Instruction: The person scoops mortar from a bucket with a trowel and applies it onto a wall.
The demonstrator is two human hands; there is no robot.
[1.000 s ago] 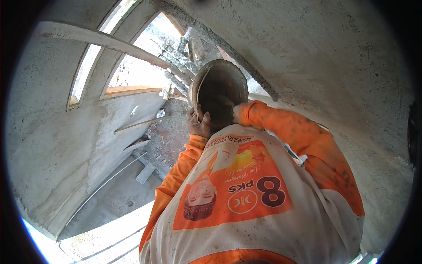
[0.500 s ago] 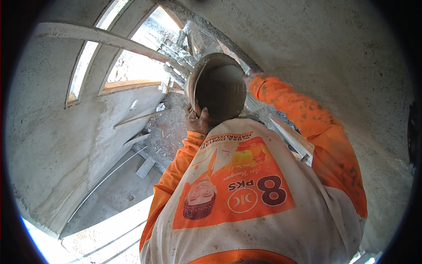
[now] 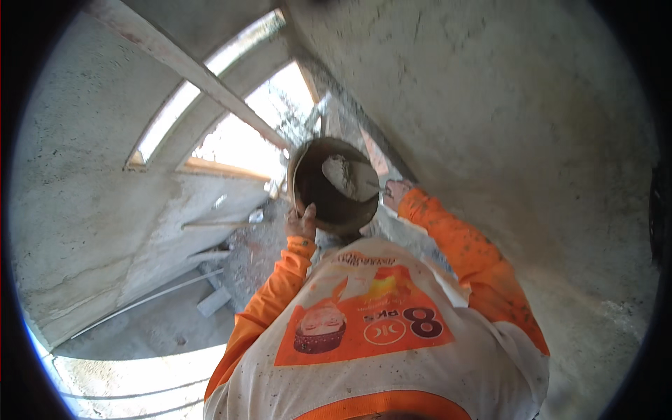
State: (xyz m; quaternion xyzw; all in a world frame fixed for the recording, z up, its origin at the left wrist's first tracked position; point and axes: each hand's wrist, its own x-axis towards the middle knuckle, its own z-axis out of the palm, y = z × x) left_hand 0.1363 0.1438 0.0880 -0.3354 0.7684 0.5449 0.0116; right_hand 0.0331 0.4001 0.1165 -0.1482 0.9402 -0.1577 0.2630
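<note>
A mud-coloured round bucket (image 3: 329, 210) stands out in front of my chest, its mouth turned up toward me. My left hand (image 3: 301, 222) is closed on its near-left rim, the thumb over the edge. From the right, my right hand (image 3: 397, 193) grips a trowel (image 3: 367, 182), most of its handle hidden in the fingers. The trowel blade lies across the bucket's mouth with a lump of wet grey mortar (image 3: 339, 173) on it. The inside of the bucket below is dark, so how much it holds cannot be made out.
Rough plastered walls rise on the left (image 3: 84, 231) and right (image 3: 532, 140). A wooden beam (image 3: 189, 66) crosses by the window openings (image 3: 238, 140). Rubble (image 3: 255, 241) and a small board (image 3: 213, 302) lie on the floor below, near a long thin rod (image 3: 147, 304).
The trowel with mortar now shows over the bucket; before, my right hand was at the far-right side with no blade visible. The bucket sits lower in view, and the view has turned.
</note>
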